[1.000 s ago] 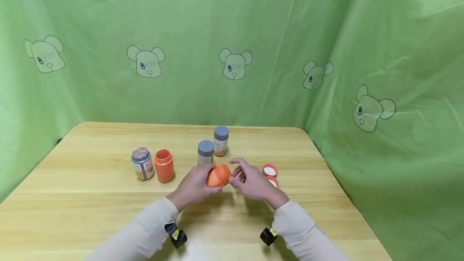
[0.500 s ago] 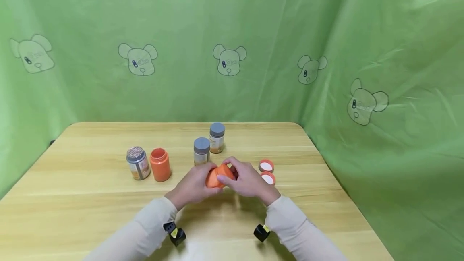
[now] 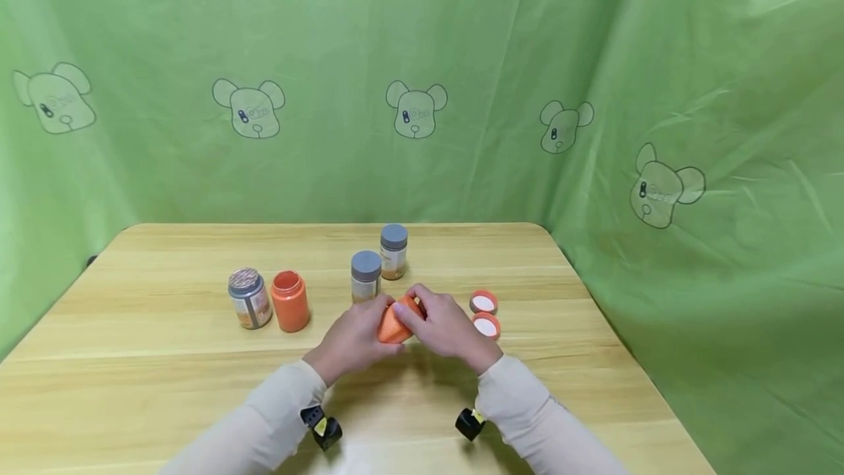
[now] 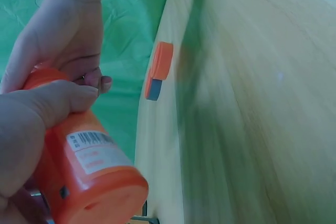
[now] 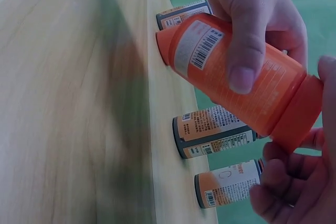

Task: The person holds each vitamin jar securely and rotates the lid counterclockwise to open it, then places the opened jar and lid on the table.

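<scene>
An orange plastic bottle (image 3: 392, 329) is held tilted above the table, with its screw cap (image 5: 298, 115) pointing toward the right hand. The left hand (image 3: 354, 337) grips the bottle's body; in the left wrist view its thumb lies across the side above a white barcode label (image 4: 97, 150). The fingers and thumb of the right hand (image 3: 447, 325) close round the orange cap, hiding much of it in the head view. Just behind the hands stands a grey-capped bottle (image 3: 366, 267), its lower part covered by the left hand.
Another grey-capped bottle (image 3: 393, 249) stands farther back. On the left are an uncapped orange bottle (image 3: 291, 305) and a grey-necked jar (image 3: 250, 300) with a silvery top. Two upturned lids (image 3: 484, 303) with white liners lie to the right. A green curtain (image 3: 330, 167) hangs behind the table.
The right hand has come in from beside the cap, taken hold of it and turned on it. The left hand keeps its grip on the bottle. The head view has shifted slightly.
</scene>
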A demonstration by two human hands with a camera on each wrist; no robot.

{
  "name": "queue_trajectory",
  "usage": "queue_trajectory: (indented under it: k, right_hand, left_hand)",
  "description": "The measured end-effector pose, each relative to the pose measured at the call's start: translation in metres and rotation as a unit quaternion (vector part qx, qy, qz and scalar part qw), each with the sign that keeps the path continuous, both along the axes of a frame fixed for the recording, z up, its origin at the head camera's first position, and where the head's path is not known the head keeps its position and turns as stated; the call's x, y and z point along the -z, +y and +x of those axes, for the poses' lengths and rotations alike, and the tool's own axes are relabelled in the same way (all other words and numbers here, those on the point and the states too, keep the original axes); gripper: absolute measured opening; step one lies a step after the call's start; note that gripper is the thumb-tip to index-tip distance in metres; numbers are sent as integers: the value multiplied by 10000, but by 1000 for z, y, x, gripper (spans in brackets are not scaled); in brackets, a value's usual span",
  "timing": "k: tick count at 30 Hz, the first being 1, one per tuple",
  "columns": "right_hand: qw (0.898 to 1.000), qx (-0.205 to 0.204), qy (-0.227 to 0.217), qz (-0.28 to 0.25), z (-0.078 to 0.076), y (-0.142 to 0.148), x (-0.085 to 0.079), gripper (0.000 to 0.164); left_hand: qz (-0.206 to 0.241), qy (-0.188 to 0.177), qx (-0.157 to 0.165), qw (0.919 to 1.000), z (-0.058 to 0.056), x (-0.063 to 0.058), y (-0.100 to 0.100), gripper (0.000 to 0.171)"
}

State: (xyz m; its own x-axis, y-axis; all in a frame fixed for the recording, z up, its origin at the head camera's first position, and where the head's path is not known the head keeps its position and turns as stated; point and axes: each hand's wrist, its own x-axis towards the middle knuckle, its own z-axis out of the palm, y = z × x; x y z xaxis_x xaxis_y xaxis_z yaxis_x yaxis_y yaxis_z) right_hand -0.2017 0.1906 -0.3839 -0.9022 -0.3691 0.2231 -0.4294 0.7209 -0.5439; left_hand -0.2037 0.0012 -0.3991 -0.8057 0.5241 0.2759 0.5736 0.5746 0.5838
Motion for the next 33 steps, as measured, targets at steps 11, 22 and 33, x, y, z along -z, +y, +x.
queue_trajectory:
  k: [11, 22, 33]
  right_hand:
    - [9992, -114, -213, -324, -3, -1, 2, 21]
    - [9976, 105, -321, -599, -3, -4, 3, 20]
    - [9952, -17, -465, -861, 0, -6, 1, 18]
  left_hand:
    - [-112, -369, 76, 9992, -1, -3, 0, 51]
    - [73, -377, 162, 9991, -2, -2, 0, 50]
    - [344, -472, 307, 9978, -3, -3, -2, 50]
